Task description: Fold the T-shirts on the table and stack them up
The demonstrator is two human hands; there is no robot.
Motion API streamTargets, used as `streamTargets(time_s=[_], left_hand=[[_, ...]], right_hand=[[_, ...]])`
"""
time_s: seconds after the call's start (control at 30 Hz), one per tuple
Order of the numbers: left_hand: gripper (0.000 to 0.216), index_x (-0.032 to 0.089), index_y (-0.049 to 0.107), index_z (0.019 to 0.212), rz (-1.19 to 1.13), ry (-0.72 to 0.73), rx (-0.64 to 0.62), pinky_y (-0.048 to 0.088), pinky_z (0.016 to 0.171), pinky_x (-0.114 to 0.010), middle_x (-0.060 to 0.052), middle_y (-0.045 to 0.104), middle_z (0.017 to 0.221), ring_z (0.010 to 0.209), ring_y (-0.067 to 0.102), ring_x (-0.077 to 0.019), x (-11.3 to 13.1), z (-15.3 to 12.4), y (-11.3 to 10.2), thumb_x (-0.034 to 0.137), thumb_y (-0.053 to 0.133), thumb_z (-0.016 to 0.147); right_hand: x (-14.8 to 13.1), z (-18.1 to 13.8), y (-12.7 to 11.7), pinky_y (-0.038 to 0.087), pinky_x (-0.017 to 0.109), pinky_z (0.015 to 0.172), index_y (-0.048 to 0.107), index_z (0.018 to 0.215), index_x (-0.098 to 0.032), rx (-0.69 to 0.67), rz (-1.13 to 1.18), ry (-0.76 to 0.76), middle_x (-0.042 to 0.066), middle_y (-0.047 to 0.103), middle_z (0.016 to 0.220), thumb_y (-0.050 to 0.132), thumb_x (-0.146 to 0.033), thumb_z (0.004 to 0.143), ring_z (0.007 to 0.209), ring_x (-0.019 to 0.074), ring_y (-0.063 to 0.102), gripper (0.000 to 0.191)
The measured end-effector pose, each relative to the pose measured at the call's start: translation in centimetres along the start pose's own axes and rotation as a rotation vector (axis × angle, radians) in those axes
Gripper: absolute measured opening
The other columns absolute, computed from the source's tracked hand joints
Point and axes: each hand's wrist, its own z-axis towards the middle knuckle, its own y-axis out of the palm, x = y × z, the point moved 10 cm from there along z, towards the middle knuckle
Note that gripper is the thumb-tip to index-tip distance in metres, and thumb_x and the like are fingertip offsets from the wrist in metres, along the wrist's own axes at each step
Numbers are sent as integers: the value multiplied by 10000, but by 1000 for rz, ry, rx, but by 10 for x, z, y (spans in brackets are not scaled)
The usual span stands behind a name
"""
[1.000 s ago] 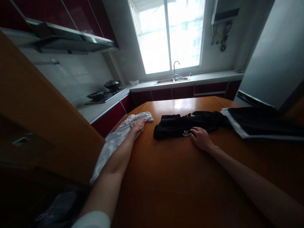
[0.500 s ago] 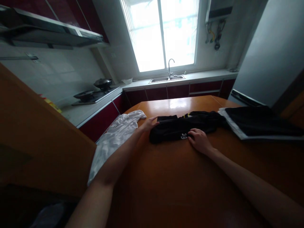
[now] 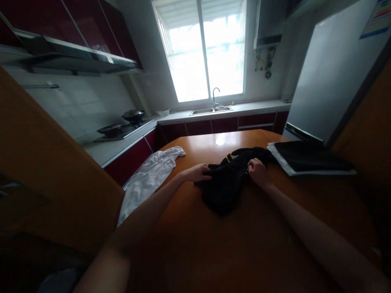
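Now your left hand's (image 3: 198,173) fingers pinch the black garment (image 3: 224,185) — laid out lengthwise earlier, it now bunches toward you over the tabletop (image 3: 195,244), right of the white garment (image 3: 151,175) — and your right hand's (image 3: 258,171) fingers, previously resting, curl closed on its cloth.

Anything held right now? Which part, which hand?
Yes, the black garment: left hand grips its left end; right hand, fingers curled, appears to grip its near edge around mid-length.

A kitchen: range hood (image 3: 87,65), hob (image 3: 127,130) with 2 pans (image 3: 133,115) (image 3: 109,130), sink (image 3: 210,110) and faucet (image 3: 214,98).
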Motion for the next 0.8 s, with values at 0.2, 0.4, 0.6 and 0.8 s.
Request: streamTargets(time_s=[0.2, 0.4, 0.6, 0.8], left_hand=[[897, 329, 459, 1518, 86, 286, -2, 361, 1146, -478, -113, 429, 1538, 1385, 416, -349, 42, -21, 2, 355, 854, 712], [238, 268, 770, 1116, 129, 442, 69, 387, 1117, -427, -101, 612, 1368, 1279, 530, -279, 62, -21, 5, 280, 607, 943], [324, 174, 702, 906, 70, 250, 247, 453, 710, -273, -43, 686, 797, 718, 605, -167, 69, 13, -25, 399, 491, 1007], [315, 190, 587, 801, 77, 142, 509, 334, 600, -263, 17, 557, 651, 605, 466, -136, 98, 30, -68, 393, 468, 1010]], right_hand=[[5, 5, -19, 425, 381, 917, 647, 811, -194, 72, 77, 67, 110, 611, 962, 457, -108, 768, 976, 267, 552, 213], [-64, -39, -44, 465, 339, 798, 613, 832, -213, 2, 194, -53, 54, 585, 885, 464, -135, 814, 817, 209, 569, 169], [-143, -124, -39, 377, 502, 1069, 575, 1297, -231, -119, 24, -238, 136, 560, 1344, 633, -480, 871, 1265, 324, 482, 497], [-150, -114, -19, 192, 620, 1180, 363, 1510, -179, -43, -46, -153, 184, 358, 1572, 634, -566, 853, 1474, 368, 256, 809]])
